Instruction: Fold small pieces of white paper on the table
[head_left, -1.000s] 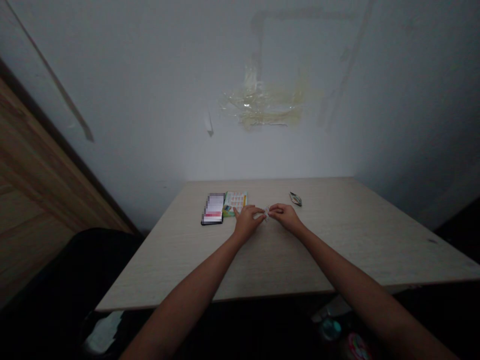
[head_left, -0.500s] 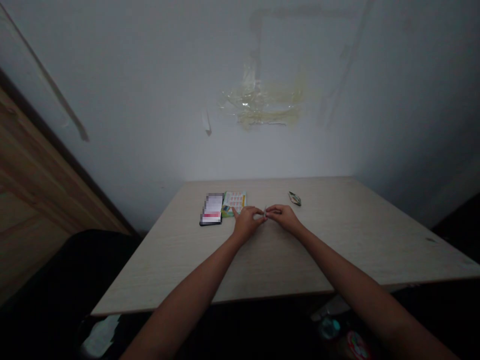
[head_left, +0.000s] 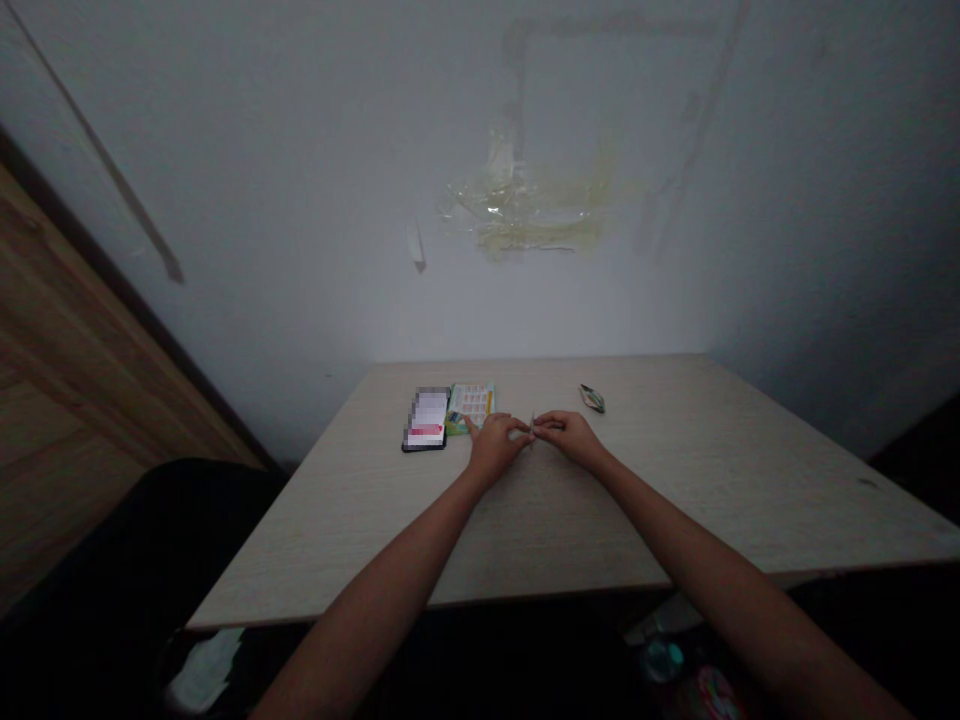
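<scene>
My left hand [head_left: 495, 443] and my right hand [head_left: 571, 435] meet over the middle of a pale wooden table [head_left: 675, 480]. Both pinch a tiny pale piece [head_left: 532, 430] between their fingertips; it is too small to name. The fingers of both hands are curled. A phone [head_left: 427, 418] with a lit screen lies just left of my left hand. Beside it lies a small colourful printed pack [head_left: 471, 404].
A small dark folded object [head_left: 592, 398] lies on the table behind my right hand. A white wall [head_left: 300, 200] with old tape marks [head_left: 525, 215] rises behind the table. A wooden panel [head_left: 60, 370] stands at the left. Dark clutter lies under the near edge.
The hands have stayed together in the same spot. The pale piece between the fingertips looks thinner now, turned more edge-on than a second ago.
</scene>
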